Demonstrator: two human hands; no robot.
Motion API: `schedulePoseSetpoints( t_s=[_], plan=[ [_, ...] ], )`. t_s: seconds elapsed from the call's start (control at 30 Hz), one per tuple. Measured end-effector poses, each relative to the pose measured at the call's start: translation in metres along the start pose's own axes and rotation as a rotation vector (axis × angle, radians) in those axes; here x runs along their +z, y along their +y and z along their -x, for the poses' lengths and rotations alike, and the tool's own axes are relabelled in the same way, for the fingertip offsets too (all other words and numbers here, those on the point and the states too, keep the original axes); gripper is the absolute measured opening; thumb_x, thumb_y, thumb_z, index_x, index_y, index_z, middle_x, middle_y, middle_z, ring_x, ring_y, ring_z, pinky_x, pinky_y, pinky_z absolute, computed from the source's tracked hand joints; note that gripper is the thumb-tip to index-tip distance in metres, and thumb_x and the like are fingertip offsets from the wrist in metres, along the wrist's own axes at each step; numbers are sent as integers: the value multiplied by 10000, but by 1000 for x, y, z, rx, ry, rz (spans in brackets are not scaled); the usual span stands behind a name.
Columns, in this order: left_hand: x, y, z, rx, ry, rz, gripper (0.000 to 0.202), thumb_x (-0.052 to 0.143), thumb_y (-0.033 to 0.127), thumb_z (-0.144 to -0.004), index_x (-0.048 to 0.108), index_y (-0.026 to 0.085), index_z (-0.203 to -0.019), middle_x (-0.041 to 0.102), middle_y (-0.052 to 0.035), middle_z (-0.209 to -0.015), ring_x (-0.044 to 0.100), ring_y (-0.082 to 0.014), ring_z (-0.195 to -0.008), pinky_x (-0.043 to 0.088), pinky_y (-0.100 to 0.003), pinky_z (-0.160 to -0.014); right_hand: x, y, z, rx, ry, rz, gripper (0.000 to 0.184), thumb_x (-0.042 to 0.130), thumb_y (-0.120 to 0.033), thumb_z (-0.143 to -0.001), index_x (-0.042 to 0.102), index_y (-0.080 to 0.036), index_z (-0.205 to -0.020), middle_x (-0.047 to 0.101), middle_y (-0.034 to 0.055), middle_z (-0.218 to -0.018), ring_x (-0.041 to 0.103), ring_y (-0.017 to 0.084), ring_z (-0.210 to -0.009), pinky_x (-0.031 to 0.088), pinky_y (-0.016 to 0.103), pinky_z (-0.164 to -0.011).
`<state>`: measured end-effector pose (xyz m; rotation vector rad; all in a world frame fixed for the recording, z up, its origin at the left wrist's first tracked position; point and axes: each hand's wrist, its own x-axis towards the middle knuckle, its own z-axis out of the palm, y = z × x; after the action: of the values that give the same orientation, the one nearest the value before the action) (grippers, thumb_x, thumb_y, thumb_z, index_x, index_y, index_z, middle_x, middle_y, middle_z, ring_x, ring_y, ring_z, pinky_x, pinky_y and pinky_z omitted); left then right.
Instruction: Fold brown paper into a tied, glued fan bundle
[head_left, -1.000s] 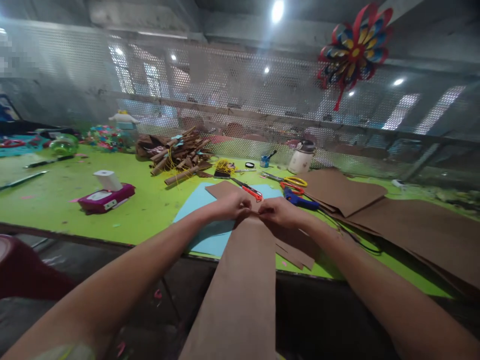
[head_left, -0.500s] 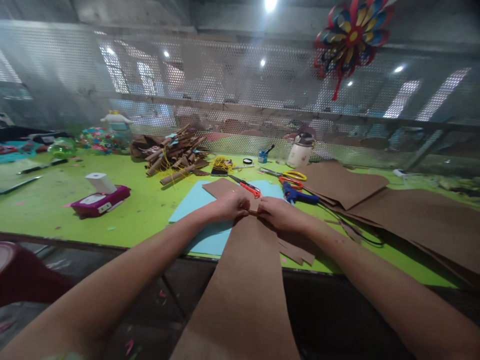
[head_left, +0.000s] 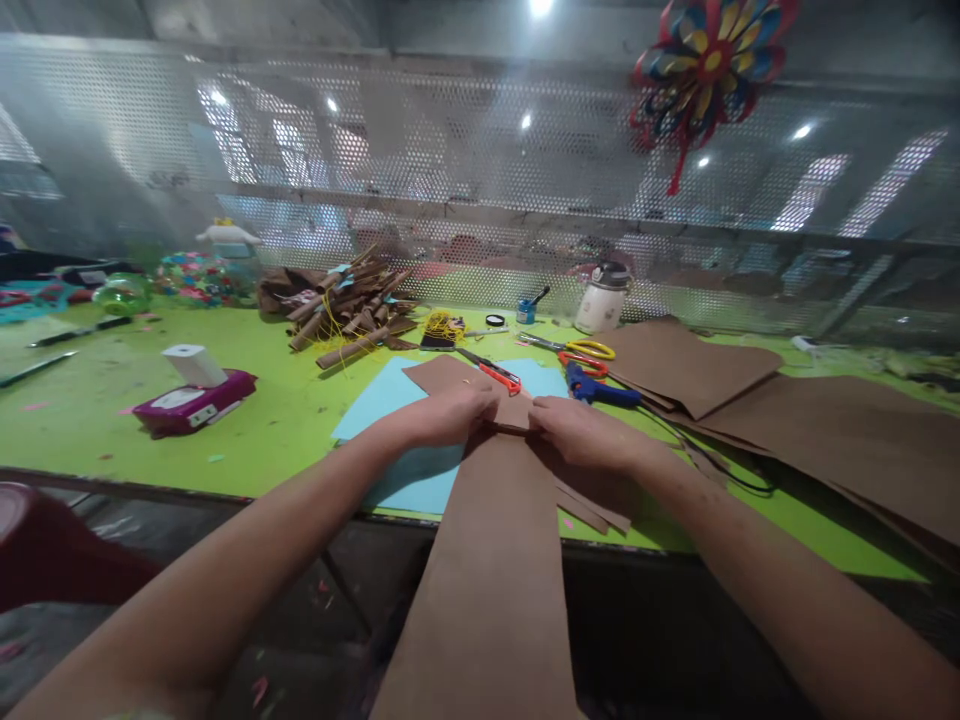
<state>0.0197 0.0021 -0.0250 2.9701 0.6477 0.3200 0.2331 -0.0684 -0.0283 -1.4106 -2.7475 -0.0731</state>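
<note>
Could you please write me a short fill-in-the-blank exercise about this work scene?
1. The left hand and the right hand hold the far end of a long strip whose colour is ____.
2. The glue gun has a body coloured ____.
3. The table has a top coloured ____.
4. The flower ornament hangs in the upper ____ part of the picture.

Missing words: brown; blue; green; right.

You are working in moderate, uneven light. A ceiling lamp (head_left: 541, 6) glares at the top edge (its core is clipped to white). Note the soft shadow on the blue paper (head_left: 412, 490) and the near-black area under the table (head_left: 285, 430). Wide-angle distortion stretches your forearms (head_left: 247, 570); background detail is blurred.
</note>
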Motion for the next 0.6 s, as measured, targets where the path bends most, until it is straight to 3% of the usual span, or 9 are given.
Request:
schedulePoseSetpoints(
  t_s=[0.17, 0.27, 0.33, 0.4, 0.5, 0.6],
  plan=[
    [0, 10, 1, 75, 5, -131, 101, 478, 107, -737, 567, 139, -773, 544, -54, -731, 434, -150, -628, 283, -263, -562, 0, -10, 4, 29, 33, 77, 108, 495, -134, -824, 551, -142, -916, 587, 110, -968, 539, 185, -824, 335, 262, -669],
    [1, 9, 1, 58, -1, -117, 139, 491, 79, -682, 571, 143, -777, 551, -52, -735, 442, -154, -641, 282, -261, -560, 3, -16, 4, 40, 65, 172, 102, 473, -116, -832, 562, -135, -879, 590, 105, -913, 533, 185, -783, 323, 275, -650],
    [-1, 5, 1, -1, -17, -7, 143, 510, 98, -657, 571, 148, -778, 559, -32, -721, 452, -147, -635, 289, -251, -552, 6, -18, 3, 41, 83, 214, 104, 466, -116, -836, 566, -140, -851, 588, 93, -879, 527, 186, -777, 318, 280, -645],
    [-2, -1, 0, -93, -21, 159, 79, 500, 180, -719, 567, 150, -750, 552, -9, -664, 456, -133, -596, 294, -242, -537, 7, -18, 2, 37, 106, 223, 94, 472, -142, -842, 565, -150, -829, 581, 78, -851, 516, 180, -756, 313, 280, -632],
    [1, -11, -4, -240, 26, 355, 323, 393, 353, -849, 528, 148, -639, 485, 16, -534, 416, -108, -504, 271, -237, -500, 5, -17, 0, 23, 220, 244, 107, 459, -112, -838, 556, -157, -838, 559, 63, -838, 488, 173, -746, 305, 279, -623],
    [7, -19, -6, -294, 59, 439, 439, 396, 464, -854, 498, 141, -574, 437, 26, -503, 369, -95, -487, 251, -236, -487, 3, -18, -2, 7, 363, 276, 135, 452, -63, -819, 545, -161, -828, 537, 61, -838, 461, 180, -773, 302, 281, -629]
  ],
)
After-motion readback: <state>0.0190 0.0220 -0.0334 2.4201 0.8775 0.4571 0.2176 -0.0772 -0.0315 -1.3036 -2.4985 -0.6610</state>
